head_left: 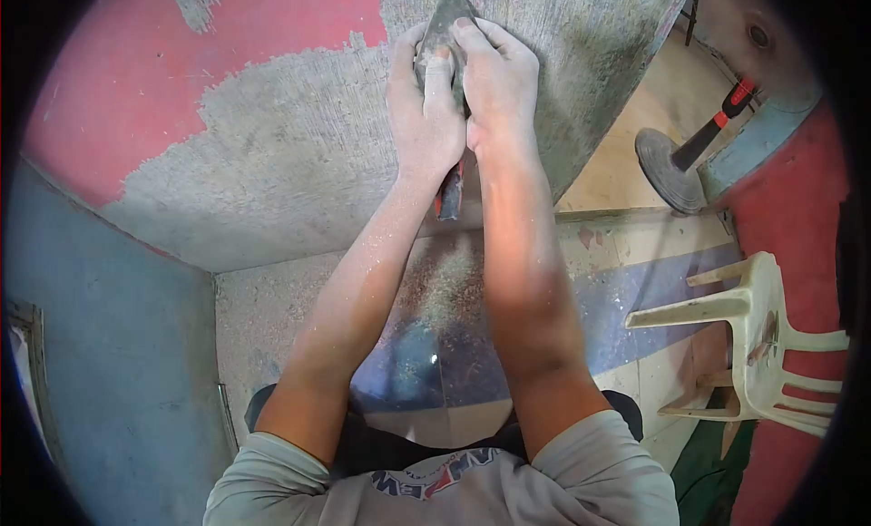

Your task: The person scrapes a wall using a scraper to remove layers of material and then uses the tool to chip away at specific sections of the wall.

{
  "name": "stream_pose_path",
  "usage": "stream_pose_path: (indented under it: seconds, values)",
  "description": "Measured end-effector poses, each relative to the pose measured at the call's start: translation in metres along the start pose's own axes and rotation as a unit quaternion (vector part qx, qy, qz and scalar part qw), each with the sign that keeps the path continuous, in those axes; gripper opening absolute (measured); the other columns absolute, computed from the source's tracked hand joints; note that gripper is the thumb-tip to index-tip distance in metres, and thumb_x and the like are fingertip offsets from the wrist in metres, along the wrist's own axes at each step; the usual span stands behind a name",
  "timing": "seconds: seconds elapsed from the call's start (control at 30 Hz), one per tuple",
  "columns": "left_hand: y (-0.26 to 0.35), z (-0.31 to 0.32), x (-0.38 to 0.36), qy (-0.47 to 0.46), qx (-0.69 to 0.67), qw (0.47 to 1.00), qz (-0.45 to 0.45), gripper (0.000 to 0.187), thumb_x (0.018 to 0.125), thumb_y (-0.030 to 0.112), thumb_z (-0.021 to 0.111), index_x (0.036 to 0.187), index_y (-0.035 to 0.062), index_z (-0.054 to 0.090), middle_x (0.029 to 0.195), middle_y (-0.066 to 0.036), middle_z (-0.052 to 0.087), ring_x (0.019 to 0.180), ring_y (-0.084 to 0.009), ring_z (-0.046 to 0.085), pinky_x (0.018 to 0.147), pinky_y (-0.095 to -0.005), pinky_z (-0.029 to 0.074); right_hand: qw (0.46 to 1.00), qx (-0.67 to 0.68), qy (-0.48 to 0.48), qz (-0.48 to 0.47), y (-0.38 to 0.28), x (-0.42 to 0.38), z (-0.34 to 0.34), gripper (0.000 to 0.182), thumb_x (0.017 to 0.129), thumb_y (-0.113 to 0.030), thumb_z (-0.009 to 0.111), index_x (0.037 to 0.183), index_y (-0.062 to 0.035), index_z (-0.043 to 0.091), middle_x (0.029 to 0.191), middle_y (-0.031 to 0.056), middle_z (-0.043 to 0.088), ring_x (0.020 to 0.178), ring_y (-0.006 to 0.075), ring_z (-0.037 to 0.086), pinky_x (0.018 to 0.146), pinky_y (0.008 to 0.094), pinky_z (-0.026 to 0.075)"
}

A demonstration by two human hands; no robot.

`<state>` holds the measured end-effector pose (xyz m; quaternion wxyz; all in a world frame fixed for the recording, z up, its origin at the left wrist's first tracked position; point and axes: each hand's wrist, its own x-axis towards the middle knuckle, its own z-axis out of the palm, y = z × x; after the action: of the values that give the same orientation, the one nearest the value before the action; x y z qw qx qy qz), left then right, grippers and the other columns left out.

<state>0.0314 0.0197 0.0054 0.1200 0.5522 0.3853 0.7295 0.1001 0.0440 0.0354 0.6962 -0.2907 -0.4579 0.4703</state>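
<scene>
Both of my hands, coated in pale dust, are closed around a pointed trowel held against the wall. My left hand wraps it from the left, its fingers on the grey blade. From the other side my right hand grips it, the thumb pressed on the blade face. The trowel's tip points up the wall, and its red and black handle end shows below my wrists. Around the hands the wall surface is rough grey, with pink paint left of it in a ragged edge.
Paint flakes and dust lie on the tiled floor below. At the right, a pale plastic chair is tipped over near a red wall. A round grey disc with a black and red shaft stands beyond the wall's edge. A blue-grey wall borders the left.
</scene>
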Motion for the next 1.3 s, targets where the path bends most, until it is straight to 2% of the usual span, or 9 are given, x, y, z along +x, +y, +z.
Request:
stream_pose_path:
  seconds: [0.17,0.4,0.53,0.67,0.8,0.9,1.1,1.23,1.3]
  values:
    - [-0.024,-0.003,-0.050,0.003,0.018,0.998,-0.065,0.041,0.103,0.023,0.051,0.134,-0.0041,0.055,0.126,-0.021,0.064,0.118,-0.0298,0.060,0.105,-0.0403,0.044,0.998,-0.018,0.032,0.049,0.040,-0.027,-0.025,0.027,0.096,-0.012,0.062,0.111,0.0095,0.070,0.098,0.0083,0.070,0.087,0.0150,0.062,0.079,0.0311,0.051]
    - [-0.002,0.006,0.002,-0.008,-0.022,1.000,-0.021,0.039,0.102,0.019,0.052,0.134,-0.0046,0.056,0.120,-0.021,0.065,0.110,-0.0273,0.062,0.100,-0.0398,0.046,1.000,0.022,-0.009,-0.002,-0.003,0.005,-0.004,0.026,0.095,-0.012,0.064,0.107,0.0100,0.071,0.092,0.0072,0.069,0.082,0.0137,0.059,0.073,0.0308,0.050]
    - [-0.011,0.009,-0.025,0.026,0.031,0.999,-0.012,0.038,0.102,0.018,0.052,0.133,-0.0045,0.056,0.118,-0.018,0.066,0.110,-0.0263,0.060,0.098,-0.0380,0.046,1.000,-0.025,0.014,0.003,0.007,-0.012,-0.016,0.025,0.096,-0.011,0.063,0.106,0.0106,0.070,0.089,0.0074,0.069,0.081,0.0129,0.059,0.073,0.0309,0.050]
    - [-0.035,0.009,-0.049,0.036,0.024,0.997,-0.063,0.036,0.102,0.018,0.051,0.130,-0.0054,0.056,0.121,-0.020,0.064,0.110,-0.0277,0.061,0.100,-0.0386,0.045,0.998,-0.021,0.031,0.049,0.024,-0.025,-0.024,0.024,0.097,-0.010,0.061,0.107,0.0095,0.071,0.091,0.0086,0.071,0.084,0.0144,0.063,0.076,0.0310,0.052]
    - [0.011,0.007,0.009,0.018,0.039,0.999,0.010,0.040,0.104,0.022,0.050,0.132,-0.0058,0.055,0.122,-0.021,0.065,0.114,-0.0279,0.060,0.102,-0.0377,0.044,0.997,-0.046,-0.013,-0.063,-0.015,0.009,0.005,0.026,0.096,-0.014,0.060,0.102,0.0091,0.071,0.085,0.0091,0.070,0.082,0.0153,0.064,0.074,0.0324,0.052]
    - [0.012,0.003,0.020,-0.004,0.019,0.999,0.028,0.038,0.104,0.025,0.051,0.129,-0.0045,0.055,0.121,-0.023,0.063,0.111,-0.0317,0.060,0.099,-0.0428,0.045,0.998,-0.025,-0.009,-0.055,-0.014,0.013,0.011,0.027,0.096,-0.016,0.062,0.102,0.0092,0.071,0.083,0.0103,0.070,0.081,0.0158,0.064,0.072,0.0327,0.051]
    - [-0.036,0.009,-0.051,0.020,0.049,0.996,-0.067,0.041,0.104,0.026,0.052,0.131,-0.0056,0.056,0.119,-0.019,0.066,0.109,-0.0278,0.061,0.099,-0.0410,0.046,0.997,-0.031,0.062,0.026,0.039,-0.025,-0.027,0.027,0.095,-0.014,0.063,0.105,0.0101,0.070,0.090,0.0097,0.070,0.081,0.0153,0.063,0.073,0.0321,0.050]
    - [0.016,0.023,0.006,-0.072,0.014,0.997,-0.003,0.039,0.103,0.022,0.052,0.132,-0.0034,0.057,0.119,-0.022,0.066,0.109,-0.0301,0.063,0.098,-0.0401,0.046,0.997,0.066,0.047,0.001,-0.012,0.014,-0.023,0.028,0.093,-0.015,0.066,0.106,0.0092,0.071,0.090,0.0056,0.068,0.081,0.0130,0.060,0.074,0.0298,0.049]
    - [0.018,0.033,0.014,-0.052,0.015,0.998,0.018,0.038,0.102,0.021,0.052,0.131,-0.0036,0.057,0.118,-0.023,0.066,0.109,-0.0313,0.063,0.098,-0.0400,0.047,0.998,0.066,0.024,0.000,-0.023,0.026,-0.027,0.028,0.093,-0.015,0.066,0.105,0.0092,0.071,0.090,0.0047,0.068,0.080,0.0125,0.059,0.073,0.0295,0.048]
